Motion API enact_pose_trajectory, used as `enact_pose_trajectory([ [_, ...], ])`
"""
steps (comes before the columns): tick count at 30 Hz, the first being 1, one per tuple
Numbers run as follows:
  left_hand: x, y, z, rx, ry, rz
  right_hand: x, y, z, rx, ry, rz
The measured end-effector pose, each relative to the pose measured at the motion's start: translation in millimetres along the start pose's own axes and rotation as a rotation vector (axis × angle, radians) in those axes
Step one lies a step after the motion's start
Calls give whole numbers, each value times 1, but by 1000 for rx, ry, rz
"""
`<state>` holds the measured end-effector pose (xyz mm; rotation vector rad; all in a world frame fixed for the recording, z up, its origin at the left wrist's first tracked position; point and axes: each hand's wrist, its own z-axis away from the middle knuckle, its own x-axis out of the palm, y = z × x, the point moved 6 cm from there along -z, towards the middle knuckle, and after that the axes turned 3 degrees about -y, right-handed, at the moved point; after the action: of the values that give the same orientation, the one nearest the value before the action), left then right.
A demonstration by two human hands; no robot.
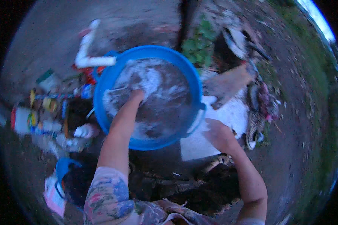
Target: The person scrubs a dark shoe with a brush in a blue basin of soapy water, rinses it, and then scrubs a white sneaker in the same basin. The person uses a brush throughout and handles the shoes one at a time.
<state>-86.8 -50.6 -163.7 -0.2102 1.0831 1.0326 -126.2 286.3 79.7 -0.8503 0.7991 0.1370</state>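
A round blue plastic tub (154, 144) holds murky, sudsy water (169, 86) with whitish foam on it. My left hand (138, 94) reaches down into the tub; its fingers are hidden in the suds beside a pale striped patch that may be wet cloth. Outside the tub, just right of its pale handle (197, 119), hangs my right hand (218, 135), smeared by motion. Below that hand lies a white sheet-like surface (234, 114). Whether the right hand holds anything does not show.
A white elbow pipe (99, 61) ends at the tub's far left rim. Bottles and containers (28, 120) crowd the left. A worn board (231, 85), green leaves (197, 47), a dark post (187, 22) and a patterned shoe (252, 125) stand or lie to the right and far side.
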Motion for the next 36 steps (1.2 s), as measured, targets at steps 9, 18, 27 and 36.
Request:
enact_pose_trajectory([
  [9, 63, 88, 72, 716, -437, -909, -3, 10, -2, -18, 48, -34],
  [18, -97, 73, 163, 613, -58, -760, 15, -2, -12, -34, 81, 148],
  [27, -184, -19, 200, 519, 63, -507, -5, 130, -49, -65, 29, 369],
  [36, -221, -83, 135, 249, 360, -338, -10, 418, -107, 526, 806, -362],
])
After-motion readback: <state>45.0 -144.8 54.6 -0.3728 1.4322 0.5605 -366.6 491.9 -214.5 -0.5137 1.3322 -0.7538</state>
